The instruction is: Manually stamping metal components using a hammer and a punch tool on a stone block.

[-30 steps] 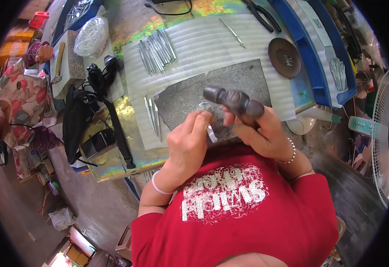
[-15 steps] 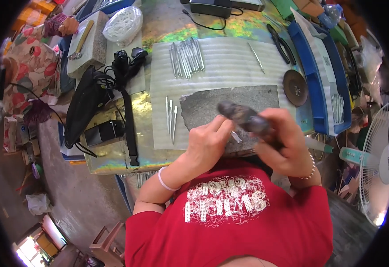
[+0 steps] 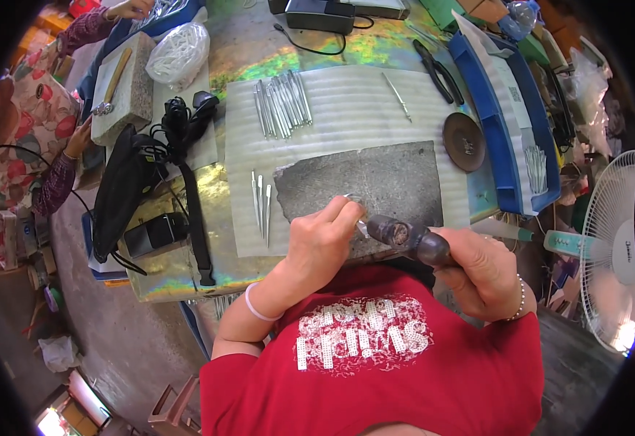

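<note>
My right hand (image 3: 477, 269) is wrapped round a hammer, its dark, worn metal head (image 3: 401, 236) just above the near part of a grey stone slab (image 3: 368, 171). Close to that head, my left hand (image 3: 322, 236) has its fingers pinched on a small silvery metal piece (image 3: 362, 228); most of it is hidden by the fingers. Three thin metal rods (image 3: 261, 207) lie left of the slab on a white foam sheet (image 3: 346, 87). Beyond them rests a bundle of several similar rods (image 3: 282, 105), and a single rod (image 3: 397, 96) lies farther right.
Pliers (image 3: 441, 76), a brown disc (image 3: 463, 142) and a long blue tray (image 3: 488, 120) line the right side. On the left are a black bag with straps (image 3: 125, 189), a second hammer (image 3: 117, 76) on a stone block and a co-worker's arm (image 3: 59, 178). A fan (image 3: 615, 247) stands right.
The hammer head has come down toward the slab and sharpened from a blur. My left hand keeps its pinch. A co-worker's hand now reaches to the far blue tray. The whole view has shifted slightly.
</note>
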Demonstrator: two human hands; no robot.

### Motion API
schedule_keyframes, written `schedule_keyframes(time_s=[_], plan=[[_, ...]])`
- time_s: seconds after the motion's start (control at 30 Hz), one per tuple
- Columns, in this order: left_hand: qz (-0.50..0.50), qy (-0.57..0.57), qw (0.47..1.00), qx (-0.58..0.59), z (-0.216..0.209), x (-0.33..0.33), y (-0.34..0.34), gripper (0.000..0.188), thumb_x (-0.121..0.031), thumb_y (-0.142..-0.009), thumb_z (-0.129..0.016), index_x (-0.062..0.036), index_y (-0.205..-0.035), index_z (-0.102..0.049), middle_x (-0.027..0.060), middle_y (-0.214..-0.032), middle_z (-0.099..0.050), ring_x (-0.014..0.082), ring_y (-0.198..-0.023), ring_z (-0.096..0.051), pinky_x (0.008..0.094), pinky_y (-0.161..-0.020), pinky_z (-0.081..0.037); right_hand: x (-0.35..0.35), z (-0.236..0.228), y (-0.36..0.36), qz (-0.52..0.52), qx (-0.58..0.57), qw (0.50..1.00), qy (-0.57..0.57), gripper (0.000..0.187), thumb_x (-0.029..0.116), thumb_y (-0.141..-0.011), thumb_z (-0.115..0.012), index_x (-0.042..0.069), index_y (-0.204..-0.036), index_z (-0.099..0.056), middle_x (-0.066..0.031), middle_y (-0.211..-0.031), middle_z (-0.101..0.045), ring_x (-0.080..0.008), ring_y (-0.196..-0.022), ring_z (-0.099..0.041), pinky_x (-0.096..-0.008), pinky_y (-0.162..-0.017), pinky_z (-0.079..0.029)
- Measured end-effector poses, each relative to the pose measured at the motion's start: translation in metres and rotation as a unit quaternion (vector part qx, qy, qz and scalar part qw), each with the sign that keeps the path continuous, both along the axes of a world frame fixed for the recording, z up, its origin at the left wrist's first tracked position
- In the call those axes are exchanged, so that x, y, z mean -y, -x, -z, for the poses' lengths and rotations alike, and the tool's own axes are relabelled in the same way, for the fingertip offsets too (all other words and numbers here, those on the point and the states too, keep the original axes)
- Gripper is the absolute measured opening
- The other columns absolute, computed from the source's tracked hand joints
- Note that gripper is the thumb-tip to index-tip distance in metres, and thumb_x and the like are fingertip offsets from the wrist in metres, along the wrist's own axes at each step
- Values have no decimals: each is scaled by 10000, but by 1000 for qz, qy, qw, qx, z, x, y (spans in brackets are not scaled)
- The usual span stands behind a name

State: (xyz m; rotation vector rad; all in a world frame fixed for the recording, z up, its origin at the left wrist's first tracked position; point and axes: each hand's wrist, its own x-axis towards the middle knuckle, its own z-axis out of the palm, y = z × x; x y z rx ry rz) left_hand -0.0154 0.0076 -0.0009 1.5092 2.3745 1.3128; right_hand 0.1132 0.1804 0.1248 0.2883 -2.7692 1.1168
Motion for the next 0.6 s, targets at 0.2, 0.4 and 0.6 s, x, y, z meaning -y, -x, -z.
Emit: schedule_keyframes(time_s=[0.2,0.4,0.6], plan=[[2,-4,1000,0,1,0,-1,153,16,-725,-563,-89,-836,-550,58,-755,-553,262,-543,-582,346,-435,-448,2,2,-2,-8,-22,999,-27,556,-45,-729,-665,-65,-1241,-452,-147,-885,-606,-244,-666,-612,-302,-520,-493],[2,22,1000,-2,-1,1,-1,175,9,-693,-616,-80,-834,-563,56,-767,-577,252,-574,-601,329,-466,-469,4,0,-3,-16,9,999,-34,552,-33,-728,-664,-60,-1238,-456,-145,-874,-608,-241,-656,-609,-300,-523,-492],[7,39,999,4,-6,3,-1,196,14,-677,-653,-69,-842,-587,55,-781,-611,246,-618,-628,312,-503,-492,8,-54,-41,52,140,987,-65,422,249,-794,-631,6,-1131,-557,-82,-717,-603,-249,-642,-614,-361,-560,-477]])
